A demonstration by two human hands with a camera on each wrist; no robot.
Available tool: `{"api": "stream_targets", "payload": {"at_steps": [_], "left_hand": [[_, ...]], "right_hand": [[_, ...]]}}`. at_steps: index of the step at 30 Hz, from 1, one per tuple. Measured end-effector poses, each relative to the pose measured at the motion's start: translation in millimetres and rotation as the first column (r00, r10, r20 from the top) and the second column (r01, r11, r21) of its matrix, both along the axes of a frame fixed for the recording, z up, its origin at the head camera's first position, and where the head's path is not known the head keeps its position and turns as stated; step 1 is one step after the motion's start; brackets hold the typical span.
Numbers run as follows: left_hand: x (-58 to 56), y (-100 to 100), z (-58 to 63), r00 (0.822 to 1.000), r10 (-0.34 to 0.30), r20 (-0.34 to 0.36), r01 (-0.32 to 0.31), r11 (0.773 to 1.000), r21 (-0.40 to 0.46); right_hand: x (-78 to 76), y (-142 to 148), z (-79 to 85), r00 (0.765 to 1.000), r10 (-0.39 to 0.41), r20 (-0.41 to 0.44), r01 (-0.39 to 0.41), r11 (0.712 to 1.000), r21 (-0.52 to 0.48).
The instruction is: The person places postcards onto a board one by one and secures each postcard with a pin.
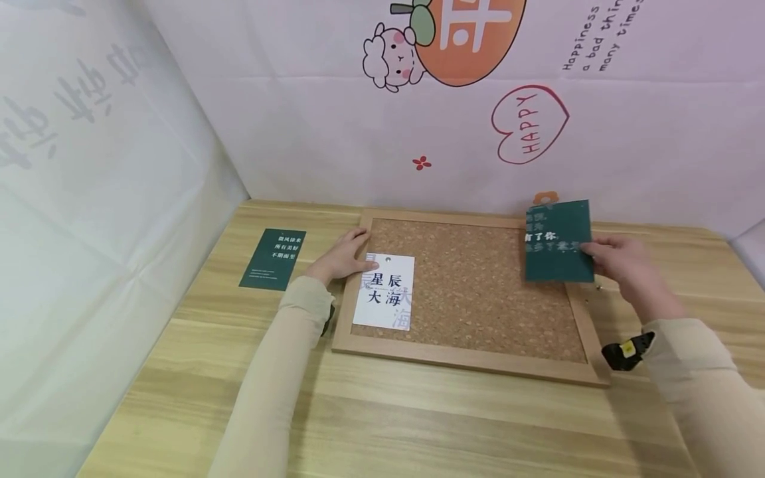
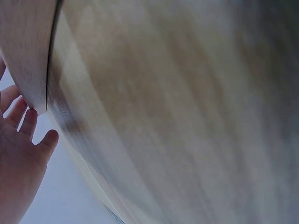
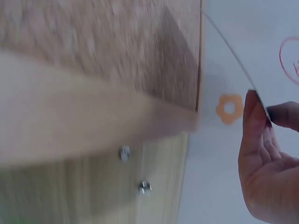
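A wood-framed cork board [image 1: 478,292] lies on the table. My left hand [image 1: 342,260] grips its left edge, the thumb on top beside a white card [image 1: 385,309] and the fingers along the outer side. That white card has dark lettering, with a pin at its top edge. In my right hand [image 1: 624,265] a dark green card [image 1: 558,259] with pale lettering is pinched by its right edge. The right wrist view shows this card edge-on between thumb and fingers, raised above the board's far right corner. Its shadow falls on the cork.
Another dark green card [image 1: 273,262] lies on the table left of the board. Small silver pins [image 3: 145,187] are on the table just right of the frame. Behind the table hangs a white printed cloth [image 1: 299,133], with another sheet [image 1: 119,199] at the left.
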State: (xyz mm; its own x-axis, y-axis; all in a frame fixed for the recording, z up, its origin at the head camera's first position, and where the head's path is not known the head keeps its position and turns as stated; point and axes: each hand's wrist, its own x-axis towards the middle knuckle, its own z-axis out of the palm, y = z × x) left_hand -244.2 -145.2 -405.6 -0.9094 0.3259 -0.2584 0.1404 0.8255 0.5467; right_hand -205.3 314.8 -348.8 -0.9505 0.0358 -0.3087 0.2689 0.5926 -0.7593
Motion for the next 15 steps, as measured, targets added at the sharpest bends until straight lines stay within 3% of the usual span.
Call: {"api": "stream_targets", "payload": {"at_steps": [7, 15], "left_hand": [[1.2, 1, 2.6, 1.0, 0.008, 0.002, -0.008, 1.0, 0.002], [2.2, 2, 4.1, 1.0, 0.01, 0.006, -0.01, 1.0, -0.001]], "right_hand": [[-0.4, -25, -7.9, 0.985, 0.167, 0.031, -0.165, 0.984, -0.074], [8.0, -56, -10.7, 0.961, 0.275, 0.03, -0.269, 0.955, -0.127]]}}
